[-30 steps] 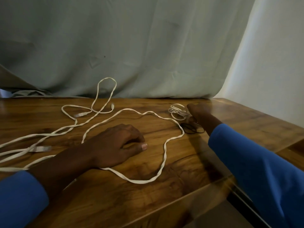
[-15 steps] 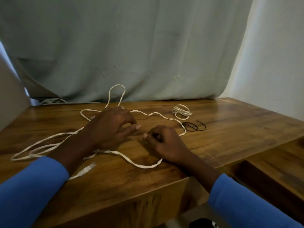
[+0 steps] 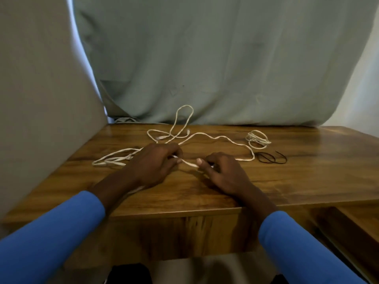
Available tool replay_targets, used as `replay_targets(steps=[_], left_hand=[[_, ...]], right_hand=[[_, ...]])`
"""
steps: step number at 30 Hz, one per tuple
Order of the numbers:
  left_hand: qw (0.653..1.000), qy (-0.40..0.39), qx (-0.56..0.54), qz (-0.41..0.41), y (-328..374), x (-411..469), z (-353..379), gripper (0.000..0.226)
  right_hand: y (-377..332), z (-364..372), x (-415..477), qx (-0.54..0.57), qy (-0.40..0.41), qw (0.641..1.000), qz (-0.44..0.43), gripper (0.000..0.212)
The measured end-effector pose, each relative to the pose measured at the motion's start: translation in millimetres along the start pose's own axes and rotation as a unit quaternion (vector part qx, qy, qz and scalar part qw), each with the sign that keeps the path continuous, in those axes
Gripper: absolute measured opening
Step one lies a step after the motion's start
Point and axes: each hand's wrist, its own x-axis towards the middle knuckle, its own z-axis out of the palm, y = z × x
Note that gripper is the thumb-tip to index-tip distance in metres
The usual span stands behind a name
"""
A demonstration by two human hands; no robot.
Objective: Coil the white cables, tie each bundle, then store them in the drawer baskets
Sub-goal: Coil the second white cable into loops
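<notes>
On a wooden table (image 3: 307, 171), the left hand (image 3: 155, 163) and right hand (image 3: 224, 174) each pinch a loose white cable (image 3: 189, 163) stretched between them, its slack sprawling beyond the left hand. A coiled white cable bundle (image 3: 257, 139) and black ties (image 3: 270, 157) lie beyond the right hand.

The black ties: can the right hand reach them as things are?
Probably yes: only flat white cable lies between the right hand and the black ties, though that hand pinches the cable now.

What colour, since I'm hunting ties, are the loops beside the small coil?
Black loops, head view.
</notes>
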Motion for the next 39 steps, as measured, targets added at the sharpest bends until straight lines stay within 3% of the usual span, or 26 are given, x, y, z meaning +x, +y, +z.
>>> replay_targets(steps=[4, 6, 12, 15, 18, 20, 22, 24, 28, 30, 32, 34, 36, 39], left_hand=[[0.997, 0.066, -0.007, -0.033, 4.4, 15.4, -19.0, 0.023], [0.995, 0.081, -0.014, -0.056, 9.5, 24.9, -29.4, 0.024], [0.988, -0.04, 0.04, -0.141, 3.5, 32.2, -64.0, 0.015], [0.978, -0.089, 0.054, -0.18, -1.0, 21.2, -91.8, 0.013], [0.967, -0.103, 0.019, -0.234, -1.9, 11.6, -117.3, 0.014], [0.955, -0.063, -0.05, -0.287, -4.7, 4.8, -127.0, 0.02], [0.929, 0.009, -0.122, -0.349, -7.0, 0.5, -126.2, 0.026], [0.904, 0.088, -0.147, -0.392, -5.3, 3.0, -114.8, 0.028], [0.905, 0.156, -0.04, -0.394, -5.4, 18.0, -87.3, 0.025], [0.911, 0.149, 0.016, -0.385, -7.1, 25.4, -80.1, 0.027], [0.912, 0.14, 0.003, -0.385, -4.8, 33.6, -78.7, 0.028], [0.908, 0.127, -0.08, -0.392, 1.3, 40.7, -79.8, 0.026], [0.887, 0.106, -0.195, -0.405, 4.1, 44.2, -84.0, 0.024], [0.869, 0.097, -0.27, -0.403, 0.3, 44.7, -95.5, 0.021]], right_hand=[[8.1, 1.6, 1.9, 0.007, 0.033, 0.999, -0.031, 0.045], [13.3, 1.8, 5.2, 0.026, 0.072, 0.997, -0.025, 0.049], [33.3, 5.9, 16.1, 0.044, 0.116, 0.99, 0.067, 0.066], [43.4, 7.7, 25.3, 0.136, 0.124, 0.971, 0.152, 0.065], [47.2, 9.1, 29.7, 0.187, 0.136, 0.956, 0.18, 0.062], [45.6, 9.1, 29.4, 0.169, 0.118, 0.962, 0.182, 0.06], [41.3, 8.7, 29.3, 0.094, 0.098, 0.977, 0.164, 0.049], [31.6, 5.9, 28.2, 0.005, 0.129, 0.986, 0.105, 0.025], [-10.6, -0.1, 18.3, 0.029, 0.204, 0.973, -0.108, 0.049], [-39.4, 1.4, 15.8, 0.053, 0.14, 0.972, -0.179, 0.048], [-70.2, 8.8, 19.3, 0.072, 0.055, 0.981, -0.17, 0.049], [-93.0, 20.8, 30.6, 0.098, 0.005, 0.987, -0.125, 0.054], [-107.8, 29.1, 46.5, 0.105, 0.016, 0.988, -0.111, 0.049], [-116.8, 29.7, 73.0, 0.119, 0.073, 0.984, -0.115, 0.031]])
